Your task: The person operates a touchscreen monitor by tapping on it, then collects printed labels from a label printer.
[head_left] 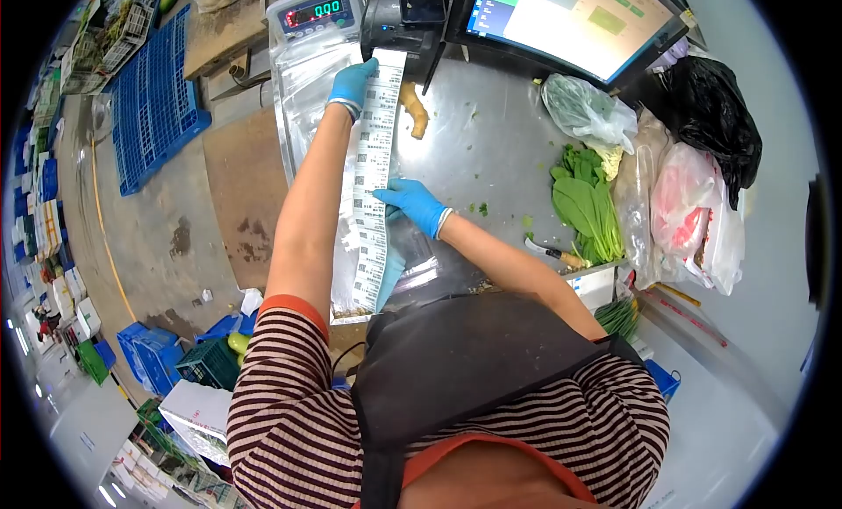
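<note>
A long strip of printed labels point(373, 149) hangs from the black label printer point(405, 22) down along the metal table. My left hand point(352, 86), in a blue glove, is closed at the strip's upper end, close to the printer. Lower down, my right hand point(416, 207), also gloved in blue, pinches the strip's right edge. The strip's bottom end curls over near my apron, showing a pale blue back. A piece of ginger point(413, 112) lies just right of the strip.
Behind my left hand stands a digital scale point(314, 16) reading 0.00. A monitor point(574, 22) is at the back right. Leafy greens point(586, 202), a knife point(557, 253), a bagged vegetable point(586, 107) and a black plastic bag point(715, 114) lie to the right. A blue pallet point(158, 106) is at left.
</note>
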Demonstrator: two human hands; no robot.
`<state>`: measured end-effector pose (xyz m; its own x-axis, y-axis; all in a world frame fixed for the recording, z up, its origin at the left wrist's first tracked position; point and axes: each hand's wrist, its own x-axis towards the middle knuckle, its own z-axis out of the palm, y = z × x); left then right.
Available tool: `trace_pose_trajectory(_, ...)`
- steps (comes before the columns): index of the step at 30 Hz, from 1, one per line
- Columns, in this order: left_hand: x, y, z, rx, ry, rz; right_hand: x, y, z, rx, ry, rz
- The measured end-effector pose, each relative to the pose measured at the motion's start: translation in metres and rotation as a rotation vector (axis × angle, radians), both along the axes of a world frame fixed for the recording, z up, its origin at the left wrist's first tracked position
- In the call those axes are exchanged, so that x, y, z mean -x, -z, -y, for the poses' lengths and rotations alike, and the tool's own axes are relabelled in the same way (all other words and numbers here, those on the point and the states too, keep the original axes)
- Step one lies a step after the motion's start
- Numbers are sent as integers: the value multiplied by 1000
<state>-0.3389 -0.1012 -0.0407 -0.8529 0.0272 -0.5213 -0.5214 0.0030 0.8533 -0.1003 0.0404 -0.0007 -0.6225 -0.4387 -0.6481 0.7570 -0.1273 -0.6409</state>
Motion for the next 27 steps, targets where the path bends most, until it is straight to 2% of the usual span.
trace_pose_trajectory(8,-14,-1,-1,20,-2,-30,-3,-2,4,-46,-51,-9)
trace_pose_trajectory(11,-21,4,-11,-8,-156,-116,-8,-4,4,-62,-77,-11)
trace_pose_trajectory(18,-29,4,-34,484,-297,-364,-11,-12,6,-67,-23,-35)
trace_pose_trajectory(27,-40,-26,-64,756,-439,-392,-15,-3,5,-69,3,-142)
